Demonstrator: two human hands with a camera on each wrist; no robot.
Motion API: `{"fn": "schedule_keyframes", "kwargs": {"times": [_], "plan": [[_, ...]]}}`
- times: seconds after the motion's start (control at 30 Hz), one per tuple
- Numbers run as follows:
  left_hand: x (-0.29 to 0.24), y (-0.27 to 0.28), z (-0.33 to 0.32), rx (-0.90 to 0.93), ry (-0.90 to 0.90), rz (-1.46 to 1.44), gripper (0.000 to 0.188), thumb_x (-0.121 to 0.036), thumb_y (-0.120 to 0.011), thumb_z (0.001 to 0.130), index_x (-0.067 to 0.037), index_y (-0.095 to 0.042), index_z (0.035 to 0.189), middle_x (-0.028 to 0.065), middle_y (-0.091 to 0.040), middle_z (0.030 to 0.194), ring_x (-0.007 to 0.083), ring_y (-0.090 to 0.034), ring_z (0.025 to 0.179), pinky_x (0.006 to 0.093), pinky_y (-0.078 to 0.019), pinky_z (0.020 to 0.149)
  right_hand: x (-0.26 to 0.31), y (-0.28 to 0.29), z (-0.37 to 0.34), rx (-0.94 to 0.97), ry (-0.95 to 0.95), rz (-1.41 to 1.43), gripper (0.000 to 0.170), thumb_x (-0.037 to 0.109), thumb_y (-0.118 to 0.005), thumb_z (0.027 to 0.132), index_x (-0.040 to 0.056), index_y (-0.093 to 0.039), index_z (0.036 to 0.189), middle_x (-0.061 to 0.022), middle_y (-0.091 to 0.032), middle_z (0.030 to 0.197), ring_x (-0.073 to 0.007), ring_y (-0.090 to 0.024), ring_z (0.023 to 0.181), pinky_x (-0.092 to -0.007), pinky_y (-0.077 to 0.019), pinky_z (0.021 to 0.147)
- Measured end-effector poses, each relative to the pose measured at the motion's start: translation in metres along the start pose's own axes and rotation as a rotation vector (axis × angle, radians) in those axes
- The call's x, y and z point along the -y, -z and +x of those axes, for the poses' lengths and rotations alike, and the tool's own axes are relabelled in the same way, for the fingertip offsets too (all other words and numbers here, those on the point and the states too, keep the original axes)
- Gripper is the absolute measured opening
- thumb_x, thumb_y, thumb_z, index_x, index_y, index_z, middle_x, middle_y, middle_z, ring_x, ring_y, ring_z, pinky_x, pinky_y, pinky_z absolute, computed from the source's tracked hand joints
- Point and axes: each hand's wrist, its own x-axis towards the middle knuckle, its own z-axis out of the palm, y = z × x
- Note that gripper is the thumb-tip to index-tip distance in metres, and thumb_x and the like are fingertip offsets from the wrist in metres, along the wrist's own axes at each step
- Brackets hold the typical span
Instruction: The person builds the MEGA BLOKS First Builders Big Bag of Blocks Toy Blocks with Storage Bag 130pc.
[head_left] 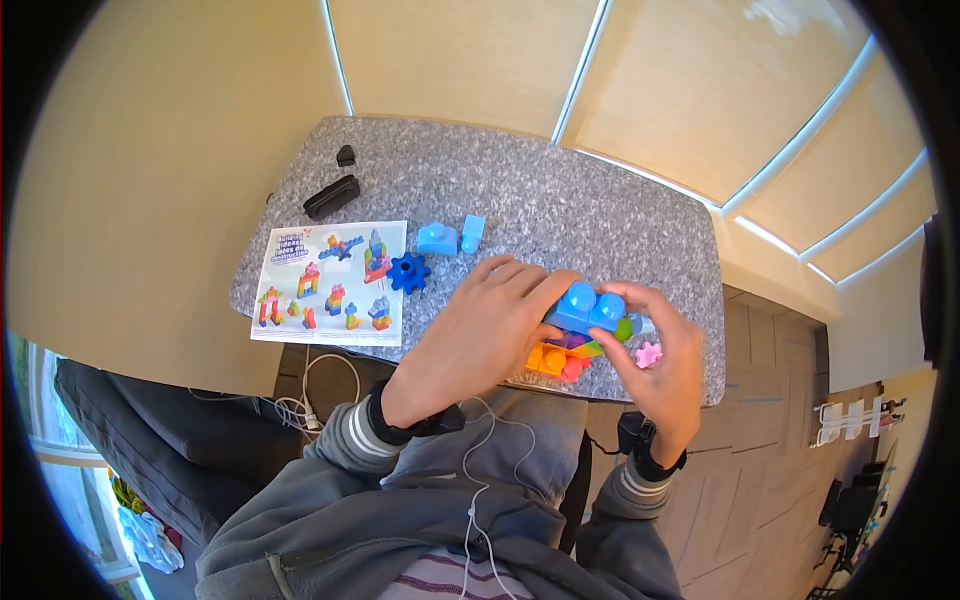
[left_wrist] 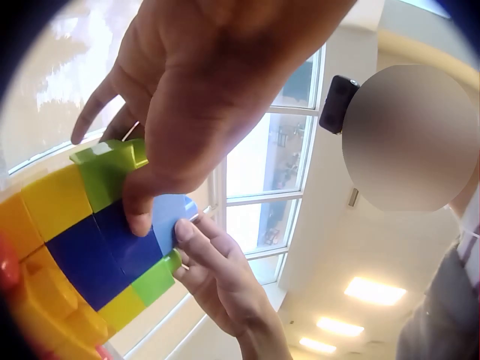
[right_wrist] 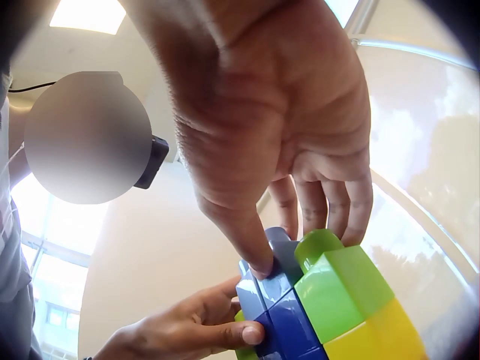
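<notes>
Both hands hold a stack of large toy building blocks over the table's near right part. A light blue block [head_left: 578, 312] with round studs tops the stack, above dark blue [left_wrist: 127, 244], green [right_wrist: 346, 292] and yellow blocks [left_wrist: 56, 204]. My left hand [head_left: 470, 325] grips the stack from the left, its thumb on a dark blue block and its fingers behind. My right hand [head_left: 662, 365] pinches the light blue block from the right, thumb on the near face, fingers beyond. Orange blocks [head_left: 545, 358] show at the stack's lower end in the head view.
On the grey speckled table [head_left: 560, 200] lie a building-ideas sheet [head_left: 330, 285], a dark blue gear [head_left: 408, 272], two light blue blocks [head_left: 437, 238], a black case [head_left: 332, 197] and a small black piece [head_left: 346, 155]. A pink gear [head_left: 648, 354] lies near my right hand.
</notes>
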Motion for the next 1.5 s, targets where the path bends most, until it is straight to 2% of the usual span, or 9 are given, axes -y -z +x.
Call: {"fn": "schedule_keyframes", "kwargs": {"times": [0.3, 0.47, 0.57, 0.73, 0.8, 1.03, 1.13, 1.3, 1.5], "plan": [[0.007, -0.003, -0.004, 0.029, 0.173, -0.276, 0.062, -0.016, -0.091, 0.098, -0.015, -0.068, 0.156, 0.0202, -0.08, 0.128, 0.0436, -0.076, 0.123, 0.0527, -0.059, 0.106, -0.012, -0.014, -0.006, -0.033, -0.022, 0.075, 0.054, 0.006, -0.096, 0.093, 0.005, -0.072, 0.142, -0.0171, -0.085, 0.126, -0.0349, -0.086, 0.116, -0.0418, -0.0654, 0.101], [0.02, -0.002, -0.005, 0.129, 0.406, -0.633, 0.084, -0.006, -0.098, 0.089, -0.018, -0.066, 0.166, 0.0152, -0.084, 0.132, 0.0261, -0.081, 0.127, 0.0431, -0.0626, 0.11, -0.023, -0.019, -0.014, 0.039, -0.14, 0.042, 0.051, 0.017, -0.099, 0.093, 0.0032, -0.075, 0.136, -0.0186, -0.084, 0.12, -0.0347, -0.085, 0.11, -0.0415, -0.0647, 0.094], [0.046, -0.001, -0.017, 0.028, 0.274, -0.665, 0.085, -0.008, -0.102, 0.085, -0.017, -0.069, 0.163, 0.0104, -0.084, 0.139, 0.0238, -0.079, 0.131, 0.0442, -0.0626, 0.115, -0.026, -0.02, -0.018, 0.027, -0.172, 0.07, 0.051, 0.02, -0.1, 0.093, 0.0022, -0.076, 0.134, -0.0194, -0.084, 0.118, -0.0352, -0.085, 0.108, -0.0424, -0.064, 0.093], [0.124, 0.013, -0.041, -0.085, 0.43, -0.521, 0.074, -0.013, -0.102, 0.086, -0.013, -0.074, 0.155, 0.0098, -0.076, 0.156, 0.0278, -0.073, 0.142, 0.0463, -0.0615, 0.116, -0.034, -0.02, -0.025, -0.006, -0.141, 0.069, 0.057, 0.021, -0.102, 0.09, 0.0014, -0.076, 0.136, -0.0193, -0.085, 0.121, -0.0346, -0.085, 0.11, -0.0426, -0.0637, 0.097], [0.149, 0.007, -0.048, -0.232, 0.391, 0.252, 0.062, -0.025, -0.098, 0.092, -0.01, -0.076, 0.148, 0.0143, -0.078, 0.147, 0.0378, -0.078, 0.128, 0.0485, -0.0634, 0.106, -0.039, -0.02, -0.028, -0.017, -0.131, 0.094, 0.059, 0.021, -0.102, 0.089, 0.0012, -0.075, 0.137, -0.0193, -0.085, 0.122, -0.0343, -0.085, 0.111, -0.0426, -0.0635, 0.098], [0.182, -0.017, -0.054, -0.038, 0.502, 0.3, 0.047, -0.016, -0.088, 0.099, -0.009, -0.073, 0.143, 0.019, -0.078, 0.141, 0.0463, -0.077, 0.12, 0.0551, -0.0612, 0.101, -0.029, -0.014, -0.03, 0.019, -0.197, 0.043, 0.054, 0.019, -0.102, 0.089, 0.0007, -0.078, 0.134, -0.0176, -0.086, 0.126, -0.0326, -0.084, 0.115, -0.043, -0.0633, 0.103], [0.182, -0.015, -0.053, -0.117, 0.563, 0.039, 0.047, -0.017, -0.082, 0.109, -0.005, -0.066, 0.152, 0.0187, -0.077, 0.145, 0.0372, -0.078, 0.126, 0.0467, -0.0628, 0.101, -0.036, -0.012, -0.033, -0.001, -0.188, 0.07, 0.05, 0.016, -0.1, 0.09, -0.0005, -0.079, 0.133, -0.0169, -0.086, 0.127, -0.0303, -0.083, 0.117, -0.0424, -0.0627, 0.106], [0.136, 0.008, -0.051, -0.31, 0.456, -1.208, 0.05, -0.027, -0.058, 0.127, -0.002, -0.049, 0.169, 0.0178, -0.076, 0.141, 0.028, -0.078, 0.119, 0.0445, -0.0624, 0.108, -0.039, -0.01, -0.033, -0.079, -0.192, 0.232, 0.046, 0.014, -0.098, 0.094, -0.0013, -0.078, 0.132, -0.0165, -0.086, 0.132, -0.0294, -0.082, 0.123, -0.0415, -0.0616, 0.11], [0.121, 0.009, -0.055, -0.311, 0.195, -1.614, 0.057, -0.031, -0.057, 0.127, -0.002, -0.046, 0.174, 0.0204, -0.072, 0.145, 0.031, -0.075, 0.124, 0.0473, -0.0625, 0.108, -0.028, -0.004, -0.026, -0.141, 0.016, 0.024, 0.048, 0.013, -0.098, 0.09, 0.0009, -0.079, 0.132, -0.0196, -0.077, 0.153, -0.0361, -0.073, 0.143, -0.047, -0.0574, 0.118]]}}
